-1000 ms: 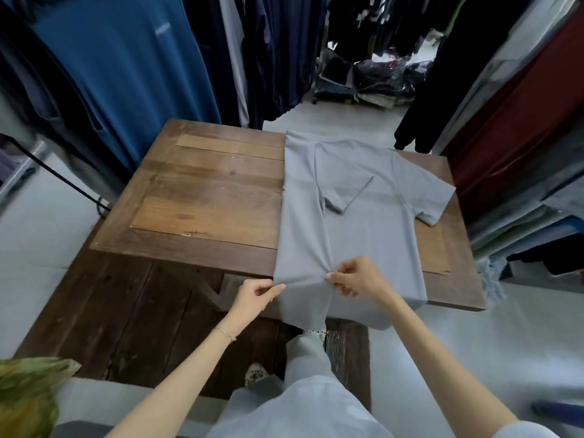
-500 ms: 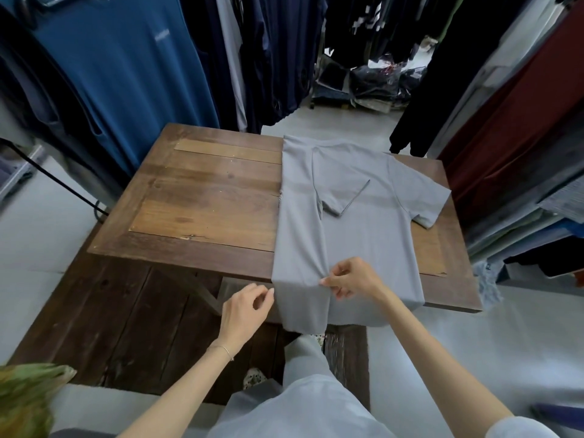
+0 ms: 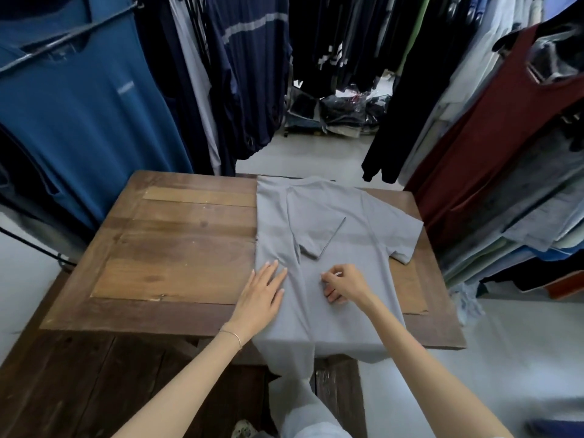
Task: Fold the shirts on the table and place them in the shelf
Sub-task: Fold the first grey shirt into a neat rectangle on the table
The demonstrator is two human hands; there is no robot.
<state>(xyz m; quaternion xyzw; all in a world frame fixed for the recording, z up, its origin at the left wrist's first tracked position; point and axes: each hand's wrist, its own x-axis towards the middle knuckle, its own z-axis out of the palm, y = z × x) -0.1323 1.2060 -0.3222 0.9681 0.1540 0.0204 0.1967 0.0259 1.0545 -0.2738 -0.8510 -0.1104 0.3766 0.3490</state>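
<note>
A grey T-shirt [image 3: 341, 235] lies on the right half of the wooden table [image 3: 177, 248]. Its left side is folded inward with the left sleeve lying across the chest; the right sleeve sticks out to the right. The hem hangs over the table's near edge. My left hand [image 3: 262, 295] rests flat with straight fingers on the shirt's folded left part. My right hand [image 3: 343, 284] sits on the shirt's middle with curled fingers that seem to pinch the fabric.
Hanging clothes surround the table: blue shirts [image 3: 79, 105] at left, dark garments behind, a maroon top [image 3: 480, 153] and stacked folded shirts [image 3: 518, 241] at right. Bagged clothes [image 3: 335, 112] lie on the floor beyond. A dark wooden bench [image 3: 94, 374] stands below the table.
Both hands moved from the shirt's hem at the near edge up onto the shirt on the tabletop. My left hand let go and flattened out. The camera view rose.
</note>
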